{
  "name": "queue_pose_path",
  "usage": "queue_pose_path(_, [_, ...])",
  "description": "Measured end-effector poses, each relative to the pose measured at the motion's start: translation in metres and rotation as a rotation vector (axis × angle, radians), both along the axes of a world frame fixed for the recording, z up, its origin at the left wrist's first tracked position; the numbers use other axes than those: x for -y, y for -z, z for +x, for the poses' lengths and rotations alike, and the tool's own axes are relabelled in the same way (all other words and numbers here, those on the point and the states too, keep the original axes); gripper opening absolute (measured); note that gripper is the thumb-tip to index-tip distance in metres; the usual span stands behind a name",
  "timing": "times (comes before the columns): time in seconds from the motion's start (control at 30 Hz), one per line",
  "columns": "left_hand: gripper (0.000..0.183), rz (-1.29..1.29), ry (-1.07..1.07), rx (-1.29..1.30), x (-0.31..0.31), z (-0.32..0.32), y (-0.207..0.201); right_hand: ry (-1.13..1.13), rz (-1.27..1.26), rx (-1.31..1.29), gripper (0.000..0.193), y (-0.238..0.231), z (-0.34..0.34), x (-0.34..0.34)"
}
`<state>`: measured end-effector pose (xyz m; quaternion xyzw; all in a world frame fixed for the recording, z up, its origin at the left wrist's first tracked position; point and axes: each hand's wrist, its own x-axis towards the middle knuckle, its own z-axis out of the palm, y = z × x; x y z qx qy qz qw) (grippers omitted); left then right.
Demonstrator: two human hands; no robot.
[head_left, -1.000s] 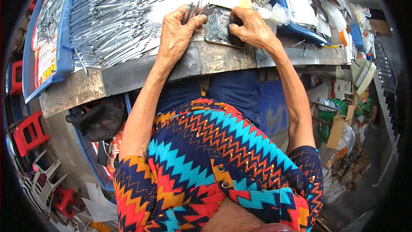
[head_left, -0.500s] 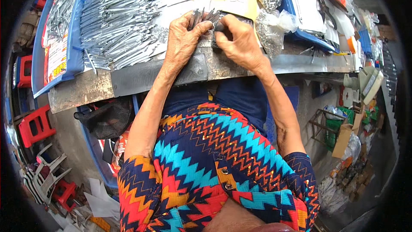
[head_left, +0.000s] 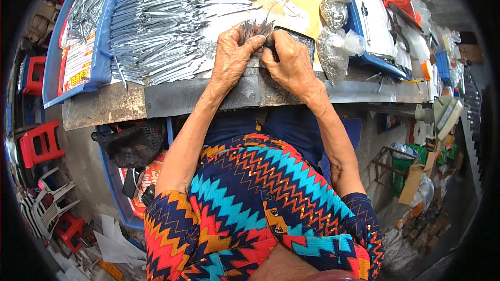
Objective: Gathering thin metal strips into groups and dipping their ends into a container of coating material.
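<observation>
My left hand [head_left: 233,54] is closed around a small bunch of thin dark metal strips [head_left: 247,31], whose ends fan out above the thumb. Close beside it, my right hand [head_left: 294,65] pinches at the right end of the bunch. Whatever lies between its fingertips is too small and too hidden to make out. Partly covered by the right hand, a black tray [head_left: 313,52] holds small metal parts. To the left of both hands, many similar slim grey strips [head_left: 161,31] are spread in overlapping rows across the bench.
A blue bin [head_left: 104,57] with more strips stands at the left. Knotted clear bags of small parts [head_left: 334,47] sit right of the tray, before another blue bin [head_left: 383,62]. The bench's worn front edge [head_left: 198,99] runs before me. Red stools [head_left: 41,143] stand at lower left.
My right hand has come off the tray's left side and closer to the left hand, its fingertips now at the bunch. The left hand keeps its grip; the whole view has shifted slightly.
</observation>
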<state>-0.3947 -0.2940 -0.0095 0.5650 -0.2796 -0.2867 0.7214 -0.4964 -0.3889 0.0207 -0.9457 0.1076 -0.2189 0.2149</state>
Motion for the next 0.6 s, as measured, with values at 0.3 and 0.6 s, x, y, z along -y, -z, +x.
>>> queue_pose_path(0.3, [0.015,-0.087,0.055,-0.167,0.000,0.002,0.007,-0.003,0.070,0.205,0.014,0.006,0.003,-0.002])
queue_pose_path(0.6, [0.014,0.006,0.058,-0.071,-0.005,0.000,-0.008,0.180,0.448,0.227,0.008,-0.009,0.002,-0.011])
